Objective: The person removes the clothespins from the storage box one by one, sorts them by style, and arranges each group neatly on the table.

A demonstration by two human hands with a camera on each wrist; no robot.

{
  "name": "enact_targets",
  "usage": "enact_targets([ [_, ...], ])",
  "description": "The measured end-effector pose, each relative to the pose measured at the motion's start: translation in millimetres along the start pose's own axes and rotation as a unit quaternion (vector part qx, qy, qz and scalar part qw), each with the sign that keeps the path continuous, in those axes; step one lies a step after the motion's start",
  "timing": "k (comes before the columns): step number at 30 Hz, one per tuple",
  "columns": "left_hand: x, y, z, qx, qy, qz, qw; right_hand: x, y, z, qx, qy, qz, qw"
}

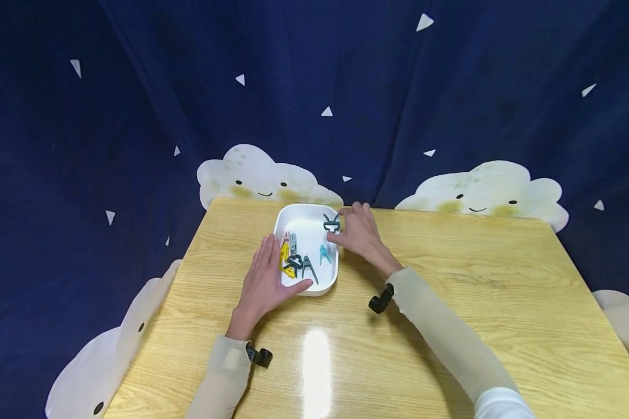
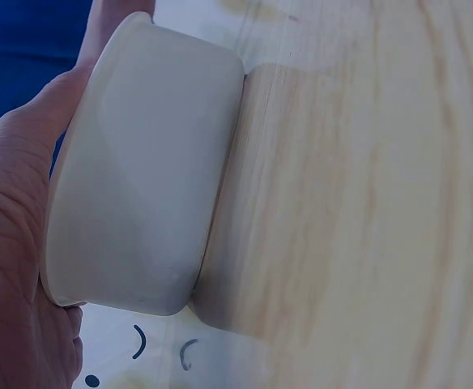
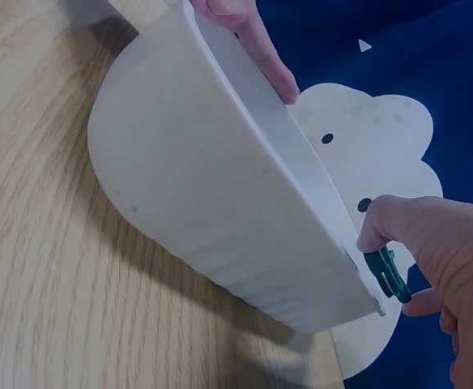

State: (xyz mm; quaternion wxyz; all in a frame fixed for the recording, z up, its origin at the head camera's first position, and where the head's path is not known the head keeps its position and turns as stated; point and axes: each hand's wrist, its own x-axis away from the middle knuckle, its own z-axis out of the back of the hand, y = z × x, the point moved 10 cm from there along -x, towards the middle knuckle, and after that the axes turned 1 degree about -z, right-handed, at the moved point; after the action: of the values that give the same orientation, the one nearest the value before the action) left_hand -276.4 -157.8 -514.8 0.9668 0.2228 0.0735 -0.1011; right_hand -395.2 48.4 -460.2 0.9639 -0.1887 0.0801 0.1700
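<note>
A white tub (image 1: 308, 213) stands on the table with several plastic clothespins in it. Inside, at the left, lie yellow clothespins (image 1: 285, 251), a black one (image 1: 294, 262) and a grey one (image 1: 308, 267); a turquoise clothespin (image 1: 324, 254) is toward the right wall. My left hand (image 1: 264, 285) lies along the tub's left rim, fingers straight and thumb spread over the near rim. At the far right corner my right hand (image 1: 360, 233) pinches a dark green clothespin (image 3: 388, 274) between thumb and finger, right at the rim.
The wooden table (image 1: 451, 302) extends to the right and toward me. A dark blue curtain (image 1: 293, 70) with white clouds (image 1: 482, 189) hangs behind the table's far edge. Each wrist carries a small black camera (image 1: 380, 301).
</note>
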Motion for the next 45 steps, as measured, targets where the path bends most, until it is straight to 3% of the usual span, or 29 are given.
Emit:
enact_targets([
  [15, 0.0, 0.1, -0.1, 0.001, 0.002, 0.0, 1.0, 4.3, 23.3, 10.5, -0.017, 0.005, -0.03, 0.9994],
  [23, -0.1, -1.1, 0.9, 0.005, 0.001, 0.005, 1.0, 6.3, 35.3, 14.1, -0.023, 0.02, -0.026, 0.9992],
  [45, 0.9, 0.4, -1.4, 0.011, 0.001, 0.004, 0.9999, 18.6, 91.9, 10.6, 0.0, 0.022, -0.044, 0.9988],
])
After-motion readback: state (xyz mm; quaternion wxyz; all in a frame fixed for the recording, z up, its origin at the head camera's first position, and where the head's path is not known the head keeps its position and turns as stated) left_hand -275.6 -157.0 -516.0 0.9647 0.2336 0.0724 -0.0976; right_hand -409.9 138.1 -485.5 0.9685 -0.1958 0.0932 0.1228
